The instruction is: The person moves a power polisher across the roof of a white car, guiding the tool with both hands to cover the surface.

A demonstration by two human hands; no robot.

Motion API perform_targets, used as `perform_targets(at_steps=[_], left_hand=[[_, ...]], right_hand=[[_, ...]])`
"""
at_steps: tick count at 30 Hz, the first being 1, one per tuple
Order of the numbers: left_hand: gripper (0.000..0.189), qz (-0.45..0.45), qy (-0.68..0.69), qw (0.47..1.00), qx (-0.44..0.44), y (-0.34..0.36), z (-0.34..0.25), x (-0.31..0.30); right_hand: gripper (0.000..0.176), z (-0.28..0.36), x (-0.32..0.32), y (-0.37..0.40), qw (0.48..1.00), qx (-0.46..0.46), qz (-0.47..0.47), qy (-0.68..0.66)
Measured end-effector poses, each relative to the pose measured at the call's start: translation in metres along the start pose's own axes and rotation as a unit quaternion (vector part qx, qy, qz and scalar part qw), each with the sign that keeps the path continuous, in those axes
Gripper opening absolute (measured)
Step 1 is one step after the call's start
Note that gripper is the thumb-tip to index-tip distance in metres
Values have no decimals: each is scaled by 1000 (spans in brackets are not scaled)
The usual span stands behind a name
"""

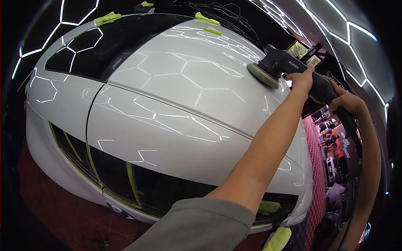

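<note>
A black RUPES car polisher (pixel 289 62) with a round pad (pixel 263 76) is at the far right end of the white car roof (pixel 188 79). The pad is tilted against the roof's curved edge; full contact cannot be made out. My left hand (pixel 302 79) is closed around the polisher's body just behind its head. Further back, my right hand (pixel 347 101) grips the rear handle, where a dark cable or hose runs down along my right arm. Overhead lights reflect in the glossy paint as hexagons.
Yellow-green cloths lie on the car, one (pixel 107 16) at the far left and another (pixel 207 19) at the far edge. A third cloth (pixel 278 239) is low by the windows. Yellow-green tape (pixel 133 182) lines the side windows. People and vehicles are beyond the checkered floor (pixel 315 167).
</note>
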State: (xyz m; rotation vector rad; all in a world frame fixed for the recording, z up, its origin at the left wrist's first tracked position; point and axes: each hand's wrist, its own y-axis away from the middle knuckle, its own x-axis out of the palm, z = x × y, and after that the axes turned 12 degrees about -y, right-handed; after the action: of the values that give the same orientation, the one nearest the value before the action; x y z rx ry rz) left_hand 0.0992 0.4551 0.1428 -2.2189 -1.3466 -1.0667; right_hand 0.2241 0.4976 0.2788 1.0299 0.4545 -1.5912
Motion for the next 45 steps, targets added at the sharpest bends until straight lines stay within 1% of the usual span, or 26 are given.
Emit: perform_targets(at_steps=[5, 7, 11, 13, 17, 19, 21, 22, 23, 25, 27, 28, 29, 30, 32, 34, 35, 36, 37, 39, 40, 41, 45], left_hand=[[113, 5, 25, 1000, 8, 11, -24, -20], [105, -12, 7, 1000, 9, 11, -32, -28], [101, -32, 10, 999, 6, 13, -52, -50], [99, -46, 24, 999, 15, 17, -67, -61], [96, -60, 21, 998, 28, 25, -91, -96], [93, -83, 19, 996, 35, 30, -105, -111], [93, -94, 5, 994, 62, 36, -118, -131], [94, -103, 17, 992, 74, 42, -125, -140], [92, -121, -9, 990, 71, 47, -132, -150], [83, -135, -28, 986, 88, 52, -145, -171], [73, -146, -43, 982, 108, 56, -158, -193], [69, -145, -50, 979, 135, 57, -164, -205], [104, -113, -3, 982, 154, 59, -170, -218], [105, -131, -28, 979, 151, 60, -177, -230], [105, -158, -64, 973, 155, 52, -187, -253], [104, -159, -92, 969, 167, 48, -192, -270], [104, -158, -99, 968, 171, 46, -192, -269], [81, -172, -110, 964, 169, 45, -190, -268], [64, -186, -121, 961, 165, 42, -187, -266], [64, -176, -119, 964, 161, 36, -177, -252], [64, -157, -116, 967, 162, 32, -169, -241], [64, -137, -113, 971, 161, 29, -160, -228], [68, -96, -113, 979, 137, 17, -114, -179]], right_hand=[[106, 28, 14, -1, 1000, 7, -5, 13], [107, 35, 18, -4, 1000, 2, 2, 16], [108, 55, 35, -8, 1000, -6, -2, 24], [109, 73, 46, -8, 999, -18, -2, 50], [108, 96, 68, -18, 997, -41, 11, 57], [108, 110, 81, -22, 997, -55, 22, 57], [107, 122, 96, -26, 996, -72, 36, 47], [107, 127, 102, -32, 992, -95, 72, 47], [107, 130, 109, -37, 991, -98, 74, 45], [105, 138, 128, -43, 986, -146, 60, 49], [102, 153, 151, -47, 983, -165, 65, 54], [101, 160, 161, -50, 980, -174, 68, 62], [100, 166, 170, -54, 978, -183, 71, 70], [100, 170, 179, -61, 978, -187, 72, 66], [104, 172, 195, -77, 966, -233, 106, 40], [102, 175, 210, -79, 960, -256, 105, 44], [101, 174, 214, -79, 957, -267, 103, 41], [101, 174, 213, -80, 959, -263, 99, 44], [101, 172, 209, -80, 959, -264, 96, 40], [103, 164, 197, -78, 960, -258, 83, 75], [104, 157, 188, -76, 962, -252, 76, 77], [104, 148, 178, -70, 971, -223, 58, 59], [103, 91, 145, -62, 978, -201, 48, 29]])
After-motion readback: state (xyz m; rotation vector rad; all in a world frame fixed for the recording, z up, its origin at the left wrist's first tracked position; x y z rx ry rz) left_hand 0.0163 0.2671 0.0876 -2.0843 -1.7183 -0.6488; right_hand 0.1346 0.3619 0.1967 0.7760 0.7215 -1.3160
